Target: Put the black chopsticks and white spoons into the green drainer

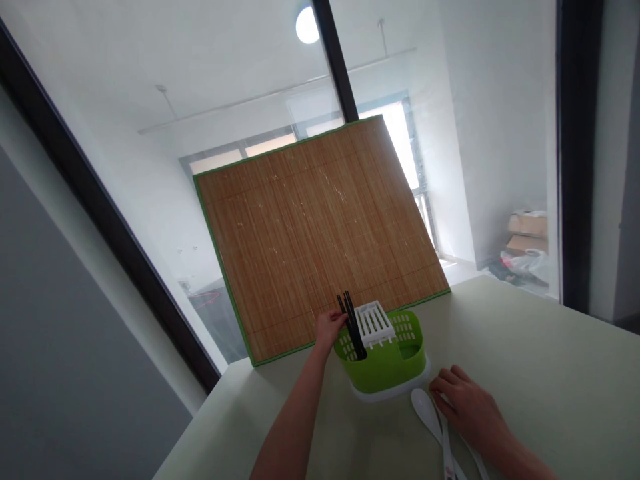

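A green cutlery caddy (383,370) with a white base and a slotted white rack (374,324) on top stands on the table. Several black chopsticks (356,337) lean upright in its left compartment. My left hand (328,329) is at the caddy's left rim, thumb and fingers pinched against the upper part of the chopsticks. To the right of the caddy, my right hand (465,407) is low over the table, fingers curled in at the upper end of a white spoon (447,450). Another white spoon (425,410) lies crossed with it, its bowl beside my fingertips.
A bamboo mat (320,233) with green edging leans upright against the glass behind the caddy. The pale table (540,360) reaches to the right. Dark frame bars (340,60) hold the glass. Beyond it, cardboard boxes (527,227) and plastic bags lie on the floor.
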Tool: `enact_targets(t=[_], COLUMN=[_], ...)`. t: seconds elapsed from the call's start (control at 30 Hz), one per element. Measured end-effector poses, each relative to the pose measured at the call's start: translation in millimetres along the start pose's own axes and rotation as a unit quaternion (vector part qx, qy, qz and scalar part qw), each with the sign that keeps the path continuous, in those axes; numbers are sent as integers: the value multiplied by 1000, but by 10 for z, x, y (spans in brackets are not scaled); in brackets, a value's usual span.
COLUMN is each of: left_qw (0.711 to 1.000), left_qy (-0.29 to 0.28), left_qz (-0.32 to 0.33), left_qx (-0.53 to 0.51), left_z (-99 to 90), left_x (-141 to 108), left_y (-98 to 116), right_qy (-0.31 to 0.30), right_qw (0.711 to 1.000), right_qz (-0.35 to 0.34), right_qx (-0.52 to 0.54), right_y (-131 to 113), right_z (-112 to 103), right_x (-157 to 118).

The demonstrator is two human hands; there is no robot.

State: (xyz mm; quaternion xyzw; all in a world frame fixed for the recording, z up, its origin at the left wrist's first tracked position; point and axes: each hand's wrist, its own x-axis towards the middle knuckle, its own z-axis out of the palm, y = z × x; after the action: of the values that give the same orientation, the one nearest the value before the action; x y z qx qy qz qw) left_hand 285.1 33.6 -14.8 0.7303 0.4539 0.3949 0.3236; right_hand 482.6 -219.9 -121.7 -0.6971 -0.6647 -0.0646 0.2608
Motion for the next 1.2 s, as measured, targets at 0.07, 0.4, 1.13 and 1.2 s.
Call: enact_targets(t=[0.07, 0.4, 1.13, 1.2], left_qw=[1000, 999, 994, 993], left_qy=[1, 29, 35, 29], left_qz=[4, 22, 68, 90], left_qx=[-10, -20, -78, -65], left_z=[0, -25, 487, 484], left_x=[6, -119, -2159, -2207], left_y=[3, 20, 80, 136], right_qy=[1, -7, 126, 169], right_qw=[1000, 1000, 979, 968], right_qz=[-14, -18, 25, -17], right_qx=[8, -13, 156, 182], right_y=[8, -1, -342, -428], right_z=[22, 119, -32, -96], right_x=[5, -8, 182, 165])
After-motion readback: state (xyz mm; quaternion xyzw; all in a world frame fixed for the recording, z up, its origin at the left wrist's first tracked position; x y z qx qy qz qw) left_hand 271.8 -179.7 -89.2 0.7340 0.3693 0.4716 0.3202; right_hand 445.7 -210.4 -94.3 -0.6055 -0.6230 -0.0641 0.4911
